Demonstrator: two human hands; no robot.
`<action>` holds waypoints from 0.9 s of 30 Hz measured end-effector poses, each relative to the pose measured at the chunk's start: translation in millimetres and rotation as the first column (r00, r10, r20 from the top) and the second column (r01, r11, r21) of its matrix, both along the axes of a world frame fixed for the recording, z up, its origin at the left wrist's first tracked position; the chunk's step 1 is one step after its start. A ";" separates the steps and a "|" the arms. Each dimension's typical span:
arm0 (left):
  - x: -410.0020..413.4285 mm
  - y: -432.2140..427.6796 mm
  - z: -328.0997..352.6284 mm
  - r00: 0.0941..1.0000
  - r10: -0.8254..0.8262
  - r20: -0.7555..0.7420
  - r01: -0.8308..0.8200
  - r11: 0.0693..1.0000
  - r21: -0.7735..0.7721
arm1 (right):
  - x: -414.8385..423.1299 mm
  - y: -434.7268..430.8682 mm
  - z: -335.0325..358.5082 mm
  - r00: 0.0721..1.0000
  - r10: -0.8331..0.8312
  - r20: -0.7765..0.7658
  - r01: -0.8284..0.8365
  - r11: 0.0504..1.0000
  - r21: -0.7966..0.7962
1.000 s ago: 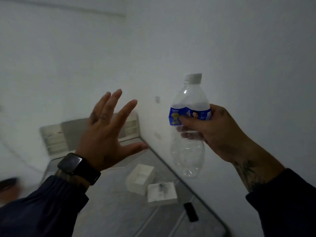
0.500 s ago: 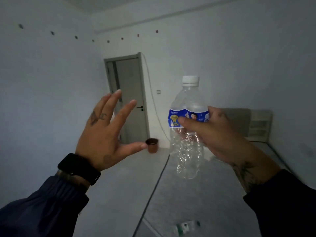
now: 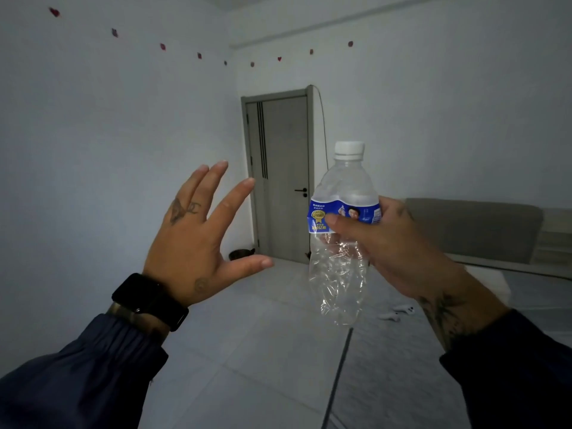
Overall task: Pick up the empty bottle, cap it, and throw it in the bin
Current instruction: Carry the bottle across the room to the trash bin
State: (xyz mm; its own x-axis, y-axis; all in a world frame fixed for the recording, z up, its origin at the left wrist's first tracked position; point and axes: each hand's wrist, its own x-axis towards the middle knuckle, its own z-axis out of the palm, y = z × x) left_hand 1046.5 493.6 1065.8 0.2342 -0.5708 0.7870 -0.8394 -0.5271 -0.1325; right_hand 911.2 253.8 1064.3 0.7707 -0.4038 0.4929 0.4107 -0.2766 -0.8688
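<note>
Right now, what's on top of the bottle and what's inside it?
A white cap sits on the crumpled bottle. It looks empty; the blue label and right hand's fingers cover its middle.

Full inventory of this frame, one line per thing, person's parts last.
bottle: 1, clear with blue label, upright in right grip
cap: 1, white, on the bottle
door: 1, grey, shut, far wall
bin: 1, dark, floor left of the door
wall decorations: a row, red, high on the walls
earbuds: 2, white, lower right
watch: 1, black, left wrist
left hand: open, empty
right hand: shut on the bottle
</note>
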 end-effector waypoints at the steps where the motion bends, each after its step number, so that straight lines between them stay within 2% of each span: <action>1: 15.7 6.9 -1.5 1.000 0.000 -0.005 0.000 1.000 0.005 | 15.6 7.6 -0.9 1.000 0.000 -0.003 0.000 1.000 -0.003; 6: 83.3 30.0 -11.8 1.000 -0.021 -0.010 0.022 0.999 0.040 | 81.0 36.0 -6.1 0.999 -0.022 -0.041 0.021 1.000 -0.007; 14: 170.9 36.7 -32.3 0.998 -0.057 -0.018 0.058 0.998 0.009 | 169.5 46.1 -15.4 0.998 -0.019 -0.065 0.018 1.000 -0.008; 27: 389.1 -38.6 -35.5 0.998 -0.063 -0.023 0.064 0.997 0.051 | 386.1 -30.0 -38.1 0.999 -0.039 -0.034 0.040 0.998 0.039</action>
